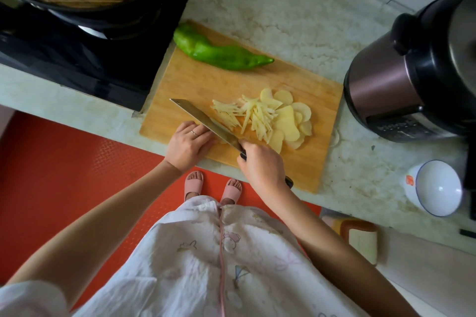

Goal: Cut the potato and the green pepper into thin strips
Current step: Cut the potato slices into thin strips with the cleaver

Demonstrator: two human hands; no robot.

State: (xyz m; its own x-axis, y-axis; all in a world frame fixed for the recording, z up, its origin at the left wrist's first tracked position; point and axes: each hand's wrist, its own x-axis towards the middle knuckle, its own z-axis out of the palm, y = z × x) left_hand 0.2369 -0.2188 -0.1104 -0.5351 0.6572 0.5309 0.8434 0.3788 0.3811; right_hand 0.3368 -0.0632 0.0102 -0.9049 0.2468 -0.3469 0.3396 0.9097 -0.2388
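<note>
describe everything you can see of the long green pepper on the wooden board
The long green pepper is whole and uncut, and its glossy skin is creased and wrinkled. It is broad at one end and tapers to a pointed tip. It lies flat along the far edge of the pale wooden cutting board. Its broad end is at the corner beside the black stove, and its tip points along the board's far edge, away from the stove. Only the board touches it.

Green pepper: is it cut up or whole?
Whole. The green pepper lies in one piece on the far side of the cutting board, apart from the knife; only potato lies in strips.
</note>
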